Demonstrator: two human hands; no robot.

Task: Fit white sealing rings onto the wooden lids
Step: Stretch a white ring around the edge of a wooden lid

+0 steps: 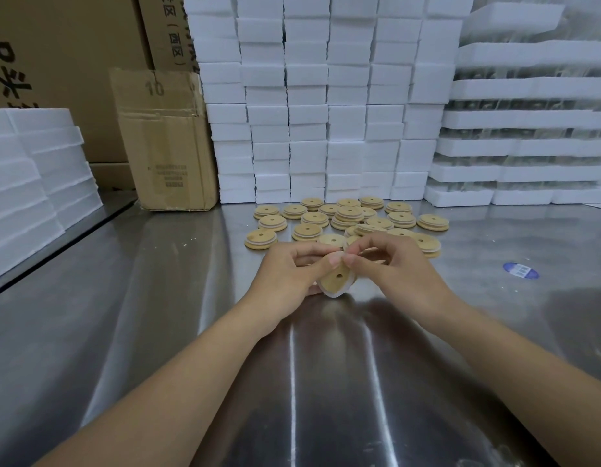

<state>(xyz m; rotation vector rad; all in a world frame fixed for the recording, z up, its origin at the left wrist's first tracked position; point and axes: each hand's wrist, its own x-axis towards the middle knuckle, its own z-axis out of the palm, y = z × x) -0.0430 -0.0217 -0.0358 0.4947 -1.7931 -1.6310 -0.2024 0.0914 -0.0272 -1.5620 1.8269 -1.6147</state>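
Stacked foam blocks (306, 96) back a steel worktop (157, 298) bearing a pile of lids (314, 219). Left hand (285, 271) grips a tilted lid (333, 278) just above the worktop; right hand (393, 267) pinches its white ring (331, 294) at the rim. Risk: uneven stretching may let the ring slip off.

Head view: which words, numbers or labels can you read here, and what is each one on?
"10": upper front of the small cardboard box.
"(西区)": sideways on the tall carton behind it; the characters before it are cut off.
Big black characters on the large carton far left: cropped, unreadable.
Small print lower on the small cardboard box: blurred.
Blue sticker on the steel table: label too small.
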